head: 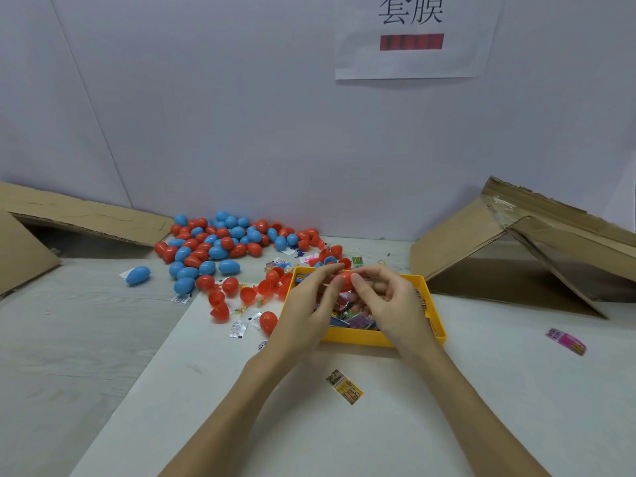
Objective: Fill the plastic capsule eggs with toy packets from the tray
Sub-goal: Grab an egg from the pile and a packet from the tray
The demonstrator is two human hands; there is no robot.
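A stray packet [344, 386] lies nearest. Red egg [345, 282] is pinched btwn left hand [307, 306] & right hand [388, 304] over the tray [358, 337], prob. for closing.

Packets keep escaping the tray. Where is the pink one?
Head view: the pink packet lies alone on the table, far right, past the yellow tray, below the cardboard flaps.

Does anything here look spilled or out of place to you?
Yes. Two toy packets lie loose on the table outside the yellow tray: a yellow packet in front of it and a pink packet off to the right. One blue egg sits apart from the egg pile, to its left.
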